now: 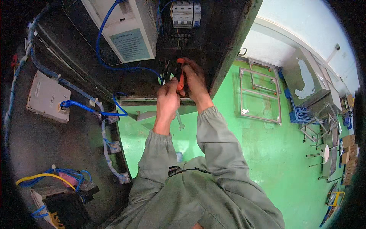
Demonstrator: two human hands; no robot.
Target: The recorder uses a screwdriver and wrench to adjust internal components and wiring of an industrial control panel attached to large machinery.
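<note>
- Right hand (pixel 195 78) is gripping the orange tool (pixel 180 81), at the sill (pixel 139 100)
- Left hand (pixel 167 100) is curling alongside – hold unclear
- Cable (pixel 98 47) and box (pixel 135 44) are crowding leftward
- Floor (pixel 267 152) is stretching beyond the right edge (pixel 235 42)

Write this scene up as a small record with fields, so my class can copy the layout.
Left hand: at the end of a blue wire; exact grip hidden
Right hand: wrapped around an orange-handled tool
Wrench: below the left hand; cannot tell whether held
Cabinet: dark, with a white box and white switches inside
Floor: green, with metal frames at right
</note>
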